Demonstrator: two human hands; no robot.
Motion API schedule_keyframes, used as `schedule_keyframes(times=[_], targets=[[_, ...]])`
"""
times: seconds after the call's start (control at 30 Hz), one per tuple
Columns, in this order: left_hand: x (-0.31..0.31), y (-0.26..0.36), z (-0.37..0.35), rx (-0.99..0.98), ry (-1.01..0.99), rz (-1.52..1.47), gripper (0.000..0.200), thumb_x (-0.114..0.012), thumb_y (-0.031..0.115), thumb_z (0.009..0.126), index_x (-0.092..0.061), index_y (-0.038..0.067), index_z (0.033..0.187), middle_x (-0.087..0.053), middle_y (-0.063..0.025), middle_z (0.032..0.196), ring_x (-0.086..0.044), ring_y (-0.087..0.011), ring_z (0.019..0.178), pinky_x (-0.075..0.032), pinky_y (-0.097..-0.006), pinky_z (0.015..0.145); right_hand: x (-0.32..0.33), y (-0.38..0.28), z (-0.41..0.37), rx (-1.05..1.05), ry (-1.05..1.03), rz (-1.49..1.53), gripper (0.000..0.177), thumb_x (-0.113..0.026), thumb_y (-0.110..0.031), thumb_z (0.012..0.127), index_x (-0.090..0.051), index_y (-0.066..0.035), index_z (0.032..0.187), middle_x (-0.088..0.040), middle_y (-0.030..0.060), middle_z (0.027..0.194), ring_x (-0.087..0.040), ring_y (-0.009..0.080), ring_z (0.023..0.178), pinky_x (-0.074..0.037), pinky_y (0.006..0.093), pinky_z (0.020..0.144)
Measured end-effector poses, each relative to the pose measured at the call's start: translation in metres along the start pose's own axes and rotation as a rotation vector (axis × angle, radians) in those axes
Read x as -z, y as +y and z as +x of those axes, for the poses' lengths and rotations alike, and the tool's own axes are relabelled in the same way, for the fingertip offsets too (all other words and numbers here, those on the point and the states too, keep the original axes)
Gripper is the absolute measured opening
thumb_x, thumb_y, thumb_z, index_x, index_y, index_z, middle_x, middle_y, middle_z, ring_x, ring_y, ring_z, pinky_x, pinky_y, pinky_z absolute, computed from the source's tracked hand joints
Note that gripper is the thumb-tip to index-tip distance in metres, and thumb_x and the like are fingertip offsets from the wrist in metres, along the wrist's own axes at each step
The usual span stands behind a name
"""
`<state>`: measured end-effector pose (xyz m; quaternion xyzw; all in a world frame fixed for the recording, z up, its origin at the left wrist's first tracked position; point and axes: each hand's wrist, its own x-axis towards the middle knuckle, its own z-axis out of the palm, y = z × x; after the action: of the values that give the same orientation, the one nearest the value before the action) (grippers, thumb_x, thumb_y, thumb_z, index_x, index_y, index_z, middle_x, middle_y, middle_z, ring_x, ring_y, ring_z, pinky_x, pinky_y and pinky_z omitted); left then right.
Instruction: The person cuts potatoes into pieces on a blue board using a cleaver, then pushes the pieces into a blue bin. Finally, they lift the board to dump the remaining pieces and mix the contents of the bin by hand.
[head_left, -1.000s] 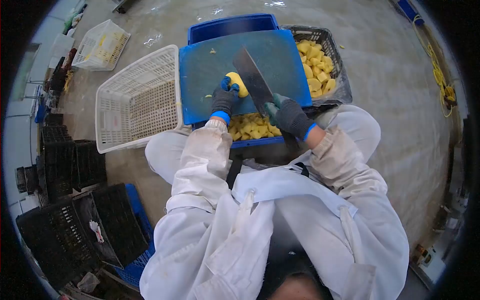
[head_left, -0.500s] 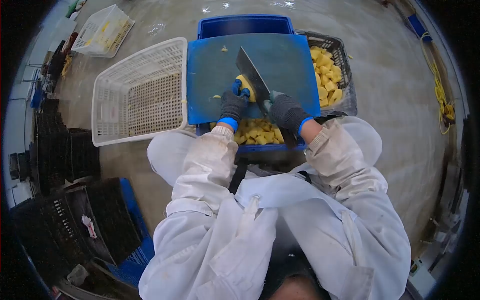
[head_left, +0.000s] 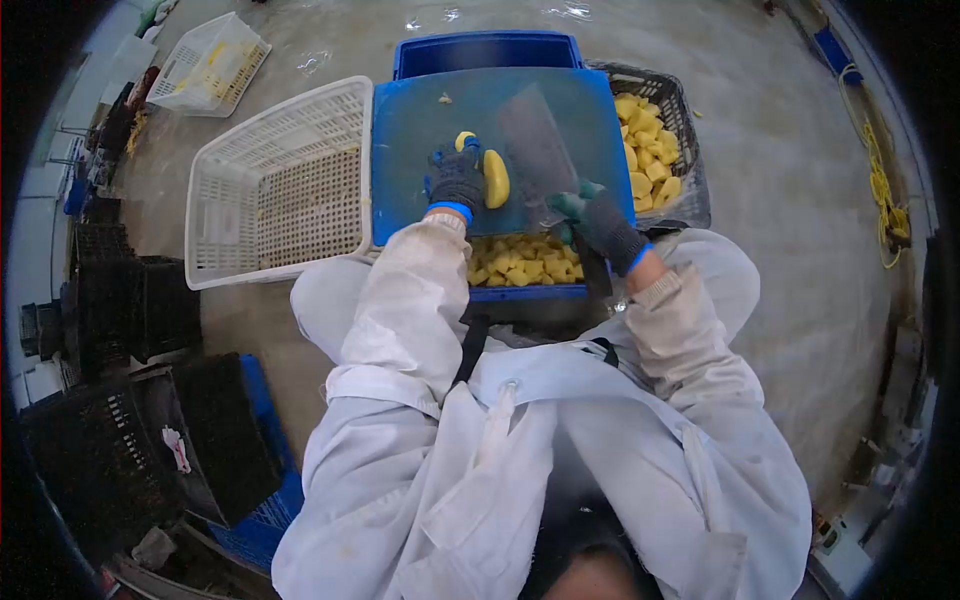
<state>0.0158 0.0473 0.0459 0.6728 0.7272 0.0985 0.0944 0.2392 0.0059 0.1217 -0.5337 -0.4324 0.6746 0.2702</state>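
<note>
My left hand (head_left: 455,180), in a dark knit glove with blue fingertips, is closed over a cut piece of potato (head_left: 465,141) on the blue cutting board (head_left: 410,110). Most of that piece is hidden by the fingers. Just to the right of this hand lies another peeled potato piece (head_left: 496,180), long and yellow. My right hand (head_left: 602,225), gloved in grey and green, is wrapped round the handle of a cleaver (head_left: 537,140). Motion smears its broad blade, which is over the right side of the board, apart from the potato.
Below the board's near edge, potato chunks (head_left: 525,262) fill a blue bin. A dark crate (head_left: 693,160) at the right holds larger potatoes (head_left: 645,140). At the left stands a white slatted basket (head_left: 225,215). Another white basket (head_left: 208,65) is farther off on the wet floor.
The cleaver has moved right, away from the potato, and its blade is now blurred. The potato is now in separate pieces, and my left hand has shifted slightly left and forward.
</note>
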Motion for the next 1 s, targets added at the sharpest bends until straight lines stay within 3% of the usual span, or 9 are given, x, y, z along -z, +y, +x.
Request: schedule_keyframes(times=[0.1, 0.27, 0.37, 0.57, 0.67, 0.77, 0.83, 1.0], targets=[[0.001, -0.018, -0.004, 0.04, 0.062, -0.168, 0.043, -0.055, 0.024, 0.084, -0.052, 0.009, 0.124, -0.053, -0.019, 0.116, -0.05, -0.0377, 0.109, -0.041, -0.048, 0.092, 0.028, 0.006, -0.019, 0.084, 0.053, -0.062, 0.026, -0.061, -0.02, 0.087, -0.055, 0.0, 0.103, -0.058, 0.0049, 0.07, -0.055, 0.0139, 0.05, -0.045, 0.0281, 0.045], [-0.006, -0.015, -0.04, 0.084, 0.258, -0.501, 0.036, -0.062, 0.031, 0.081, -0.061, 0.005, 0.107, -0.059, -0.0194, 0.101, -0.057, -0.0367, 0.095, -0.045, -0.0432, 0.084, 0.046, 0.019, -0.043, 0.047, 0.178, 0.135, 0.03, -0.064, -0.022, 0.086, -0.054, -0.003, 0.107, -0.058, 0.0042, 0.071, -0.055, 0.0142, 0.049, -0.044, 0.0275, 0.044], [-0.015, 0.02, -0.058, 0.012, 0.164, -0.459, 0.034, -0.067, 0.029, 0.078, -0.06, 0.004, 0.1, -0.058, -0.0196, 0.099, -0.057, -0.0372, 0.091, -0.046, -0.0442, 0.08, 0.053, 0.03, -0.041, 0.059, 0.152, 0.175, 0.031, -0.064, -0.022, 0.086, -0.054, -0.005, 0.109, -0.058, 0.0042, 0.071, -0.054, 0.0131, 0.048, -0.044, 0.0272, 0.044], [-0.029, 0.04, -0.066, 0.077, 0.277, -0.652, 0.047, -0.069, 0.018, 0.077, -0.05, 0.0, 0.116, -0.053, -0.0209, 0.106, -0.055, -0.0368, 0.096, -0.046, -0.0432, 0.083, 0.051, 0.033, -0.047, 0.084, 0.172, 0.098, 0.028, -0.064, -0.024, 0.087, -0.056, -0.004, 0.106, -0.058, 0.0022, 0.067, -0.053, 0.0119, 0.049, -0.043, 0.0268, 0.044], [-0.036, 0.041, -0.066, 0.135, 0.37, -0.699, 0.049, -0.067, 0.028, 0.078, -0.052, -0.004, 0.112, -0.052, -0.0188, 0.103, -0.056, -0.0334, 0.089, -0.046, -0.0414, 0.079, 0.047, 0.037, -0.049, 0.081, 0.16, 0.095, 0.026, -0.062, -0.023, 0.088, -0.057, -0.005, 0.106, -0.059, 0.002, 0.069, -0.053, 0.0109, 0.05, -0.043, 0.0264, 0.045], [-0.028, 0.048, -0.07, 0.216, 0.288, -1.009, 0.049, -0.067, 0.018, 0.077, -0.049, -0.002, 0.118, -0.051, -0.0229, 0.11, -0.052, -0.0393, 0.1, -0.041, -0.0434, 0.09, 0.047, 0.043, -0.045, 0.067, 0.132, 0.019, 0.025, -0.061, -0.022, 0.089, -0.058, -0.005, 0.107, -0.06, 0.0023, 0.074, -0.053, 0.0108, 0.052, -0.044, 0.0273, 0.048], [-0.041, 0.039, -0.067, 0.112, 0.319, -0.811, 0.043, -0.066, 0.018, 0.078, -0.052, -0.002, 0.114, -0.052, -0.0229, 0.108, -0.052, -0.0392, 0.101, -0.042, -0.0437, 0.09, 0.05, 0.046, -0.044, 0.094, 0.09, -0.023, 0.025, -0.061, -0.022, 0.089, -0.058, -0.004, 0.107, -0.062, 0.0028, 0.076, -0.056, 0.0131, 0.056, -0.047, 0.0304, 0.052], [-0.048, 0.025, -0.048, -0.005, 0.286, -0.671, 0.03, -0.064, 0.015, 0.079, -0.06, 0.001, 0.106, -0.058, -0.0207, 0.102, -0.055, -0.0371, 0.099, -0.044, -0.0427, 0.087, 0.053, 0.041, -0.049, 0.326, 0.244, -0.845, 0.03, -0.059, -0.027, 0.087, -0.059, -0.005, 0.109, -0.066, 0.0178, 0.085, -0.063, 0.0333, 0.074, -0.05, 0.0419, 0.067]])
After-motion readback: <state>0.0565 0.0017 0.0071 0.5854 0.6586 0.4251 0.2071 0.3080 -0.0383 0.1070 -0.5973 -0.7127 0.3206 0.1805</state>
